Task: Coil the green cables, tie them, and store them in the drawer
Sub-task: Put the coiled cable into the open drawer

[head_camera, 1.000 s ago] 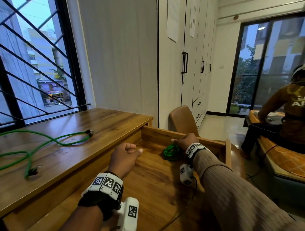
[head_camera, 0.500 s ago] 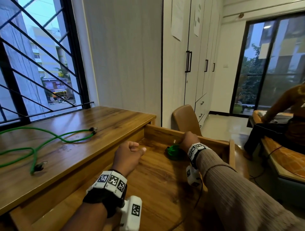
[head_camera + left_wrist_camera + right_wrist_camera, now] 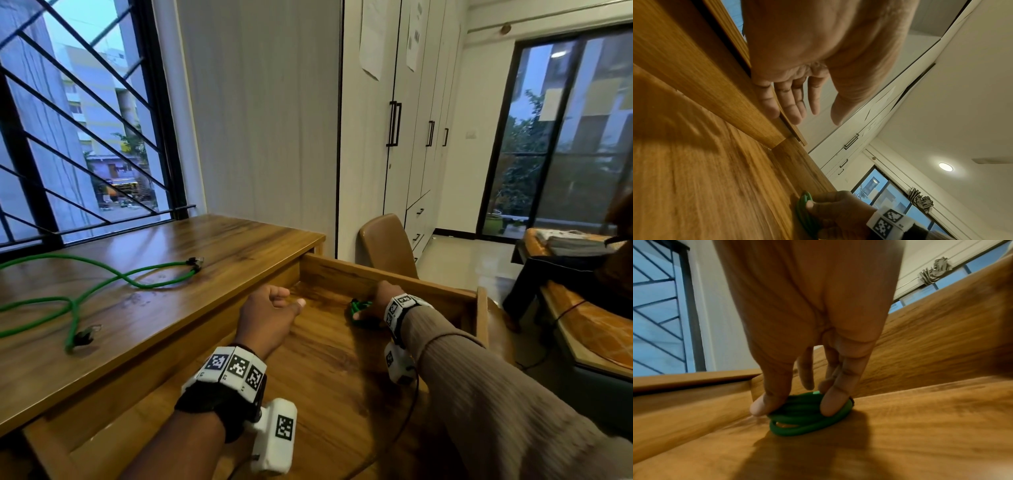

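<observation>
- A person's right hand (image 3: 809, 353) sets a coiled green cable (image 3: 809, 415) on the floor of the open wooden drawer (image 3: 387, 274), in the corner farthest from the desk top, close against the drawer's side wall; thumb and fingertips (image 3: 830, 404) pinch the bundle from both sides.
- The left hand (image 3: 270, 318) hovers over the drawer beside the desk edge, grasping nothing; the head view shows it loosely curled, the wrist view shows fingers nearly straight.
- Whether the coil is tied cannot be told from any view. If it is not, the loops will likely spring apart once the pinch lets go.
- One loop at the bottom of the bundle already sits looser than the rest and could catch a finger as the hand lifts away, dragging the coil off its spot.
- A second green cable (image 3: 102, 284) lies uncoiled on the desk top (image 3: 219, 246), left of the drawer, its plugs free. Shutting the drawer now would leave the job half done.
</observation>
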### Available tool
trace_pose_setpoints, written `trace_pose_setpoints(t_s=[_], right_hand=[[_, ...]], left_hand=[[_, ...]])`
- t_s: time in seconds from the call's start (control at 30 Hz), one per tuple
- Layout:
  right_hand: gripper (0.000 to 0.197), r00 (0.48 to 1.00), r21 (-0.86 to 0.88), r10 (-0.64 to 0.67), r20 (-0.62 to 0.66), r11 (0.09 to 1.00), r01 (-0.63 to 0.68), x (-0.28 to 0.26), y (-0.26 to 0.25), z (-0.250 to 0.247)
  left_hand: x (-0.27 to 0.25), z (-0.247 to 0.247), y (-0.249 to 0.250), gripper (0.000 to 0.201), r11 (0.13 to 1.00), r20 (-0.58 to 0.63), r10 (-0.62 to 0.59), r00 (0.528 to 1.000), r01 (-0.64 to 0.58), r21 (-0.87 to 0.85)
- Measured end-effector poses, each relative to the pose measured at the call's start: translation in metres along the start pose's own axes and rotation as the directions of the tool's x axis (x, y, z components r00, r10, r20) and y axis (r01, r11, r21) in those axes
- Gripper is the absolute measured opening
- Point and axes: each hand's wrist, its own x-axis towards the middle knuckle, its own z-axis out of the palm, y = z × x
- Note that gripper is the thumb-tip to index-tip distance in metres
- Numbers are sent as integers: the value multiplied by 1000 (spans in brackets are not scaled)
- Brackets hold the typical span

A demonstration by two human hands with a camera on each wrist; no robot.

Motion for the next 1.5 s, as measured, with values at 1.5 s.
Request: trace_pose_setpoints(t_s=[1.5], right_hand=[[43, 956, 344, -152, -253, 909, 235, 10, -5, -3]], left_hand=[[4, -4, -3, 35, 1000, -41, 24, 999, -25, -19]])
